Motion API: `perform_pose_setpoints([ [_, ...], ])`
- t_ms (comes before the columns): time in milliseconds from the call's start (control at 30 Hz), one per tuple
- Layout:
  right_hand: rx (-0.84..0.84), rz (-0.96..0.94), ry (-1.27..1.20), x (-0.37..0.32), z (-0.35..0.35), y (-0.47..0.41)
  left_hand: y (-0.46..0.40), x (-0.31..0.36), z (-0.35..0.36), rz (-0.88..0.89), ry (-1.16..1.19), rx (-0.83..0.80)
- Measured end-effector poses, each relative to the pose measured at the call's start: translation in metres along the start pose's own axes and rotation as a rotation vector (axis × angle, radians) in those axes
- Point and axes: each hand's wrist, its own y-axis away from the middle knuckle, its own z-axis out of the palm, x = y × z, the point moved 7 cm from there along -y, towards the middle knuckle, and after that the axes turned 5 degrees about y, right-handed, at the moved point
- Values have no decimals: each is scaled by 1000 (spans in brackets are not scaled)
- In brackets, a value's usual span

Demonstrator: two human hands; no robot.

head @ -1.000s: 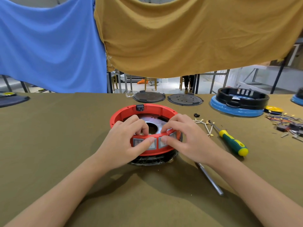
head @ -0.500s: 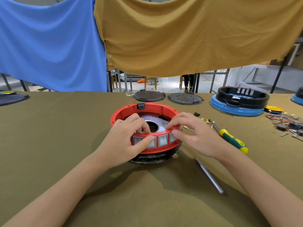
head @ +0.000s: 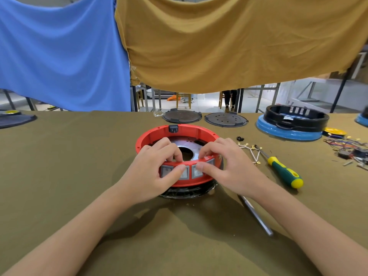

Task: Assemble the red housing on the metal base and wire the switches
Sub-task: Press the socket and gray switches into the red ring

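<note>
Head view: the red housing (head: 177, 134) is found seated on the metal base (head: 185, 145) at table centre, its switch-bearing near wall pinched by left hand (head: 153, 174) and right hand (head: 229, 168), while wiring is judged outstanding, the loose leads (head: 253, 152) lying beside the screwdriver (head: 282, 170)

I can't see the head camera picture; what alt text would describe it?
Two bare hands grip the near rim of a round red plastic housing sitting on a metal base, the left hand and right hand each pressing a thumb on the grey rocker switches. A green-and-yellow-handled screwdriver lies to the right on the olive cloth-covered table.
</note>
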Motion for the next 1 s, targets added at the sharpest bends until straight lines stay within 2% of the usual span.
perform_pose_setpoints([
  [133, 16, -5, 10, -2, 4, -1, -1, -2, 0, -9, 11, -8],
  [267, -64, 5, -131, 7, 0, 2, 0, -1, -3, -1, -10, -1],
  [400, -136, -16, -40, 9, 6, 2, -1, -3, -2, 7, -39, -5],
  [600, -76, -14, 30, 5, 6, 1, -2, -5, -2, -8, 25, 24],
  [1000, -4, 5, 13, -1, 6, 2, -2, -8, -2, -1, 41, 56],
])
